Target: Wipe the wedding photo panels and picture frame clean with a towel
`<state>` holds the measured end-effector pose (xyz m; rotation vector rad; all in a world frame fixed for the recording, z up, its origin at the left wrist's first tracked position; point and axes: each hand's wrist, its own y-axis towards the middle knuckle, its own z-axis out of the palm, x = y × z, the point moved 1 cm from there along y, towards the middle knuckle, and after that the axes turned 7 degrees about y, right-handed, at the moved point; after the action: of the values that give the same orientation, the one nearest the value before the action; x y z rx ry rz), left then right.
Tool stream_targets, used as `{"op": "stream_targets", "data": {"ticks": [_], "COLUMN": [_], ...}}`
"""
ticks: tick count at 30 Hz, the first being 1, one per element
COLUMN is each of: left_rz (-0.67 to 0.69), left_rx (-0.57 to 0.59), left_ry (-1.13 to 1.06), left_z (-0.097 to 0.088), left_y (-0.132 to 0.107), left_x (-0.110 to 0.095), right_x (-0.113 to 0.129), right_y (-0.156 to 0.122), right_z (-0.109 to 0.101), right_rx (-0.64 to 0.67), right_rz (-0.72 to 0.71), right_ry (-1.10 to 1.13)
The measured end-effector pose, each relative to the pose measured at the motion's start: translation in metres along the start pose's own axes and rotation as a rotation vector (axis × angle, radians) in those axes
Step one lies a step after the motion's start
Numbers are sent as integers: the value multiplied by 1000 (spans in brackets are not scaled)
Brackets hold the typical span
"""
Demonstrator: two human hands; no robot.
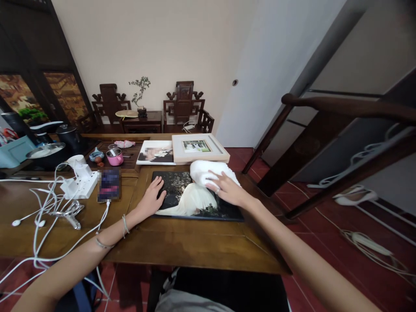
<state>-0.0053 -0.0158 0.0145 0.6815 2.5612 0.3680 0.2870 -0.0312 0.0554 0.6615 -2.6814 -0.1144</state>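
Two forearms | left hand flat on one picture | right hand clutching one cloth

Home living room, carved wooden chairs, potted bonsai, red tiled floor

The white cloth hides the upper right part of the dark picture, and the left hand covers a stretch of its left edge. Blocks of pixels blur the phone's screen and part of the pale print. Inside the wooden frame, the small photo is too small to read. The left edge cuts off the table, the right edge the near chair; both forearms run out at the bottom.
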Motion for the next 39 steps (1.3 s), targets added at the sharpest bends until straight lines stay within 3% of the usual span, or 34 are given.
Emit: {"op": "stream_targets", "data": {"ticks": [6, 9, 12, 19, 22, 25, 30, 33, 36, 39], "left_rz": [4, 13, 22, 31, 23, 11, 1, 2, 12, 17], "left_rx": [-15, -16, -14, 15, 12, 6, 7, 12, 27, 33], "left_ry": [-3, -2, -9, -1, -6, -16, -13, 5, 27, 36], "left_z": [1, 1, 1, -2, -3, -3, -2, 0, 0, -1], "left_y": [0, 0, 0, 0, 0, 0, -1, -1, -1, -1], "left_x": [-1, -1, 0, 1, 0, 0, -2, -2, -1, 0], "right_x": [55, 65, 52, 7, 7, 27, 86, 106, 98, 73], "right_y": [-95, -119, -107, 2, 26, 11, -57, -76, -57, -9], "right_z": [0, -3, -6, -1, 5, 11, 9, 7, 9, 16], "right_rx": [104, 154, 140, 18, -3, 25, 144, 213, 189, 86], "right_rz": [-71, -104, -70, 13, 17, -56, -236, -325, -311, -205], "right_ry": [77, 115, 133, 54, -8, -37, 28, 54, 71, 60]}}
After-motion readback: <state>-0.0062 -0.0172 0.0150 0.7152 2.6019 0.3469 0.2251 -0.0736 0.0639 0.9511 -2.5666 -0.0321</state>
